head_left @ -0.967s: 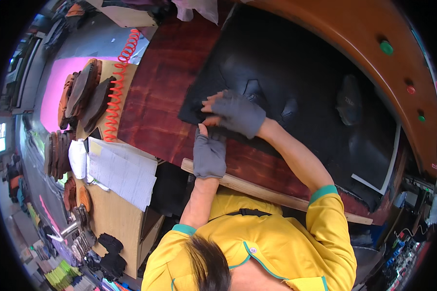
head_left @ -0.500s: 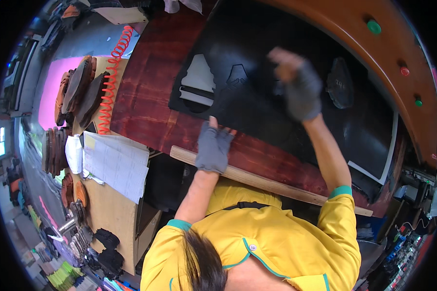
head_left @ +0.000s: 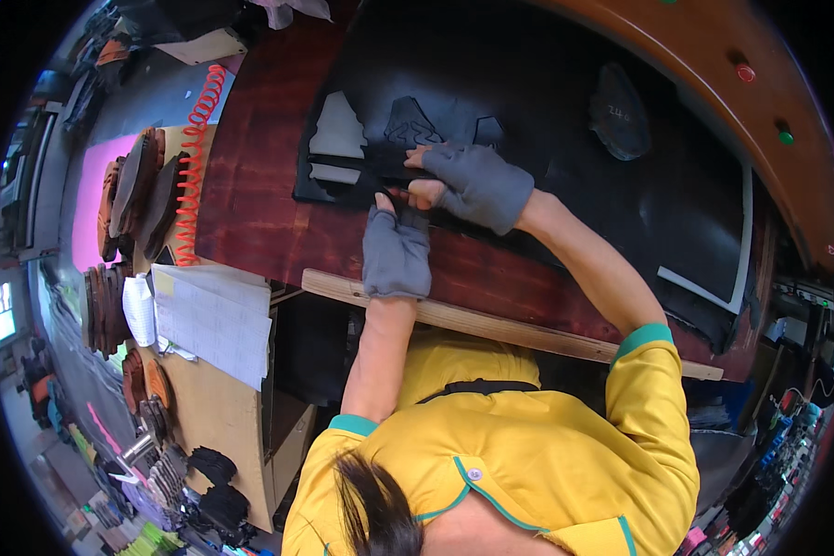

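Note:
A large black sheet [head_left: 528, 56] covers much of a dark red board. My left hand [head_left: 396, 246], in a grey fingerless glove, is at the sheet's near edge with its fingers curled. My right hand [head_left: 473, 185], gloved alike, reaches in from the right, its thumb and fingers bent around something dark close to the left fingertips. What either hand holds blends into the black sheet. Beyond the hands are a pale cut-out opening [head_left: 339, 130] and a cut outline [head_left: 410, 122]. Farther right on the sheet lies a dark sole-shaped piece [head_left: 619, 111] with pale marks.
A wooden strip [head_left: 491, 324] borders the red board [head_left: 241, 213] nearest me. An orange-brown machine beam [head_left: 713, 56] with buttons arches over the far right. To the left are a coiled red hose [head_left: 195, 157], stacked soles [head_left: 134, 195] and paper sheets [head_left: 211, 315].
My right hand has swung left and nearer, from over the sheet's middle to beside my left hand. The left hand stays at the sheet's edge. The whole view has shifted slightly.

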### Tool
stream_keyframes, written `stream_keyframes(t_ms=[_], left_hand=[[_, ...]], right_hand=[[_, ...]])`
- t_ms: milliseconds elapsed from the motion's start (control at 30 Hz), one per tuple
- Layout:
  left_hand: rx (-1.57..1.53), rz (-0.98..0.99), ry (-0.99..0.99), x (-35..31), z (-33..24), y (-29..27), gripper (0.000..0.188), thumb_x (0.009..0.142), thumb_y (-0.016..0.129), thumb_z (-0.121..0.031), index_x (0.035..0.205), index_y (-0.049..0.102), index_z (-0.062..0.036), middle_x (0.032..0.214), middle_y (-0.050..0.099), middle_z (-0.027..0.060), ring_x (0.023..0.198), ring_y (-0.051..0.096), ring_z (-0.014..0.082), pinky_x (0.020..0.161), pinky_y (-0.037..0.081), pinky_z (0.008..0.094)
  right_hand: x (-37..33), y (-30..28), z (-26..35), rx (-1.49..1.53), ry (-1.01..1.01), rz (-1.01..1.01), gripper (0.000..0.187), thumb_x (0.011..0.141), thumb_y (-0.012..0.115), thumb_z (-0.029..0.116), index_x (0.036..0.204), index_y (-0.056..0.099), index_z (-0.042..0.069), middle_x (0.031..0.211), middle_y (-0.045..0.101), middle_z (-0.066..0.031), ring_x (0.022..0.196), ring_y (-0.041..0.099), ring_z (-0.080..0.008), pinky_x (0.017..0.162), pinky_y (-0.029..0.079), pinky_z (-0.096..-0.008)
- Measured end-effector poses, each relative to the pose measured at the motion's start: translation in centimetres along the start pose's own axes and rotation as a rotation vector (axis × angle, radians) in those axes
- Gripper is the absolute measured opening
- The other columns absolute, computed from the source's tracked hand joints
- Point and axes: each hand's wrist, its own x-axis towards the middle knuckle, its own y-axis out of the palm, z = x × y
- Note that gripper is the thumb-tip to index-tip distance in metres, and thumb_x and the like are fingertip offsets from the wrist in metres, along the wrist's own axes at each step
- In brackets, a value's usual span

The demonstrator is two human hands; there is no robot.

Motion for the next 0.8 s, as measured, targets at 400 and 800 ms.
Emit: stream_keyframes(t_ms=[400,800], left_hand=[[0.157,0.027,0.11,0.9,0.2,-1.3,0.029,0.107,0.041,-0.027,0.108,0.05,0.0003,0.118,0.059,0.0205,0.115,0.059,0.0326,0.101,0.05,0.0454],[0.33,0.239,-0.157,-4.6,8.0,-2.3,0.026,0.097,0.055,0.0,0.122,0.052,-0.0003,0.118,0.062,0.0124,0.108,0.062,0.0233,0.097,0.053,0.0389]], right_hand=[[2.7,-2.1,-5.1,-0.071,0.389,-0.249,0.044,0.093,0.061,0.044,0.111,0.066,0.004,0.1,0.068,-0.0161,0.096,0.066,-0.0298,0.084,0.051,-0.0396],[-10.2,-4.5,-1.7,-0.553,-0.356,0.091,0.038,0.092,0.062,0.027,0.127,0.061,0.012,0.128,0.061,-0.0087,0.117,0.06,-0.0276,0.097,0.051,-0.0428]])
